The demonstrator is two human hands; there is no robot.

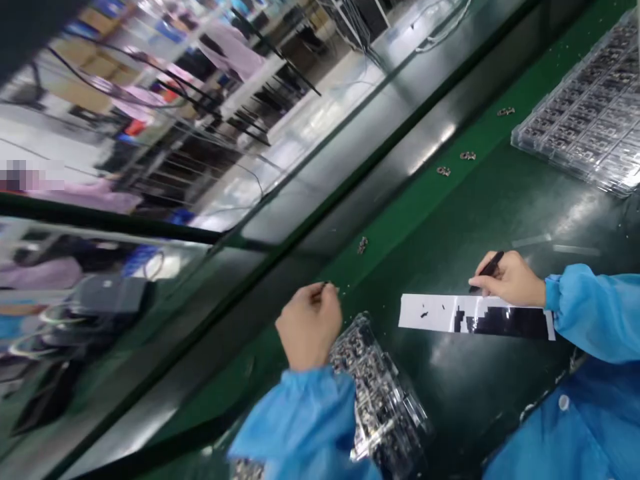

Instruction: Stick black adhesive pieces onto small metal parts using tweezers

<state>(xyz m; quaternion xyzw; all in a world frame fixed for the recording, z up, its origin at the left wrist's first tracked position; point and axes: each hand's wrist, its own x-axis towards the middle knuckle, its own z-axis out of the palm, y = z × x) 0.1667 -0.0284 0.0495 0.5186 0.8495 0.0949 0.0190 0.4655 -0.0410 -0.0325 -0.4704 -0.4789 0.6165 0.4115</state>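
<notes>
My left hand (309,325) is raised over the near end of a clear plastic tray (385,407) filled with small metal parts. Its fingers are closed in a pinch; a tiny dark bit shows at the tips, too small to name. My right hand (513,279) grips a slim black pen-shaped tool (491,265), tip pointing down and left. Below that tip lies a white strip (413,313) with black adhesive pieces (515,321) covering its right part. A few loose black bits rest on the white left part.
Stacked clear trays of parts (585,113) stand at the upper right of the green bench (470,220). Several small metal parts, one of them a loose part (363,245), lie along the far side. A metal rail (350,193) bounds the bench; people in pink work beyond.
</notes>
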